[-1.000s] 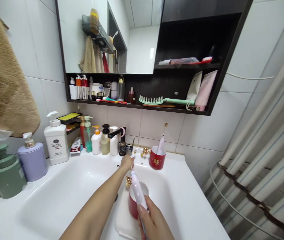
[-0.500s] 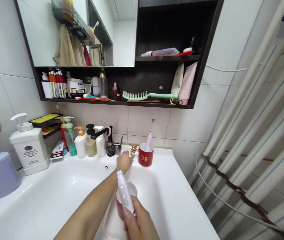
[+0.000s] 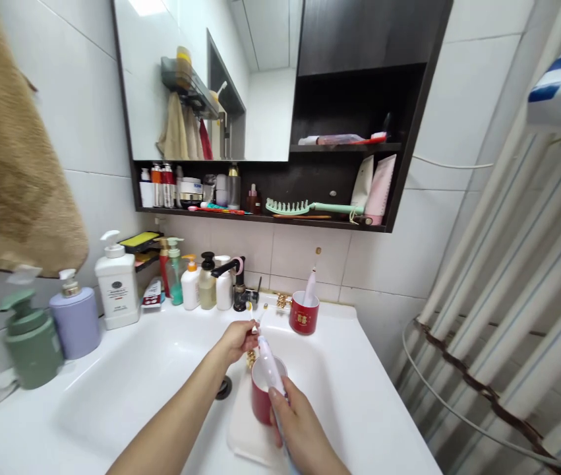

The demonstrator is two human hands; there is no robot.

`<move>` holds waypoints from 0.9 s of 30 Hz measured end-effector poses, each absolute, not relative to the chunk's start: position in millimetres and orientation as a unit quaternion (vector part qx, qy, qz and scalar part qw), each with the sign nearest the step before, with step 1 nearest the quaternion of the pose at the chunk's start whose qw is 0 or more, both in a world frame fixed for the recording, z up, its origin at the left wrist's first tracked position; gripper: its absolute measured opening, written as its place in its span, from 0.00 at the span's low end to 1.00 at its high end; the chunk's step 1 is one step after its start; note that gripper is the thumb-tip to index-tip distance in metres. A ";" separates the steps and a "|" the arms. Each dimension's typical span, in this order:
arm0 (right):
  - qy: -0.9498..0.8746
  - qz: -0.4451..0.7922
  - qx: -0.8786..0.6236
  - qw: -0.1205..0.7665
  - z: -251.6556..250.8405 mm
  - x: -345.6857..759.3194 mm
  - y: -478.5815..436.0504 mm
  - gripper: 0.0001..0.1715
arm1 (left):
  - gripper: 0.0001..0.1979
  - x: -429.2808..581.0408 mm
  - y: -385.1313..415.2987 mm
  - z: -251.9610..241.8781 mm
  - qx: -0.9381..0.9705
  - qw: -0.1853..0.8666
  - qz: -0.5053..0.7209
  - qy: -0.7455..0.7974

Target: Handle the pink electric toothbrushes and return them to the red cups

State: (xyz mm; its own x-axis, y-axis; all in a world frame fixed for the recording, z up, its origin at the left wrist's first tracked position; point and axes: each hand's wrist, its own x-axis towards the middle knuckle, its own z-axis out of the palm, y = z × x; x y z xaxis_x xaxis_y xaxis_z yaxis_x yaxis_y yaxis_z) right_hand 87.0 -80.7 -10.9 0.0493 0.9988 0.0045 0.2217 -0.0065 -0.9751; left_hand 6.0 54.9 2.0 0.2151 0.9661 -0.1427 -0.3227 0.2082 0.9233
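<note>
My right hand (image 3: pixel 300 419) is closed around a pale pink electric toothbrush handle (image 3: pixel 271 366), tilted up and forward in front of a red cup (image 3: pixel 260 402). My left hand (image 3: pixel 239 340) pinches at the handle's upper end. Two slim toothbrush heads rise by its fingers: a left toothbrush head (image 3: pixel 250 310) and a right toothbrush head (image 3: pixel 264 310) in line with the handle. Whether the right one sits on the shaft, I cannot tell. A second red cup (image 3: pixel 304 316) on the sink ledge holds another electric toothbrush (image 3: pixel 311 284).
The near cup stands on a white block (image 3: pixel 248 442) in the white sink (image 3: pixel 126 396). Behind are a black faucet (image 3: pixel 240 280) and several pump bottles (image 3: pixel 191 287). A mirror cabinet (image 3: pixel 344 227) hangs above; pipes (image 3: pixel 498 316) run along the right.
My left hand has come back from the ledge beside the far cup to the tip of the toothbrush handle, now with toothbrush heads at its fingers. The view has shifted left and up.
</note>
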 end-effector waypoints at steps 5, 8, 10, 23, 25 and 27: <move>-0.537 0.459 -0.548 0.447 1.3 73.8 -92.3 0.13 | 0.04 -22.7 18.1 25.3 0.354 0.743 0.473 0.314; -0.535 0.480 -0.536 0.443 7.7 66.4 -103.7 0.14 | 0.04 -27.0 7.1 32.7 0.341 0.735 0.496 0.312; -0.533 0.493 -0.529 0.439 8.8 62.8 -111.2 0.15 | 0.04 -27.2 0.4 35.4 0.340 0.737 0.495 0.311; -0.435 0.581 -0.471 0.501 5.4 55.1 -129.3 0.21 | 0.05 -22.2 -30.9 44.7 0.387 0.713 0.492 0.317; -0.394 0.633 -0.442 0.499 6.5 56.6 -131.0 0.22 | 0.04 -20.0 -32.8 44.7 0.386 0.717 0.488 0.314; -0.394 0.632 -0.440 0.502 6.3 57.9 -131.7 0.22 | 0.04 -17.7 -35.0 45.4 0.386 0.722 0.483 0.310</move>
State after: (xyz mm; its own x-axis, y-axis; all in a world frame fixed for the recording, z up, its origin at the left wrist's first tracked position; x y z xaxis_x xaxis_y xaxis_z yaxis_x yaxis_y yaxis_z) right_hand 57.9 -131.7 6.3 -0.1089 0.9810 -0.1604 -0.2882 -0.1856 -0.9394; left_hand -17.7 -35.0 45.4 0.3409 0.9371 -0.0756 -0.4586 0.2359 0.8568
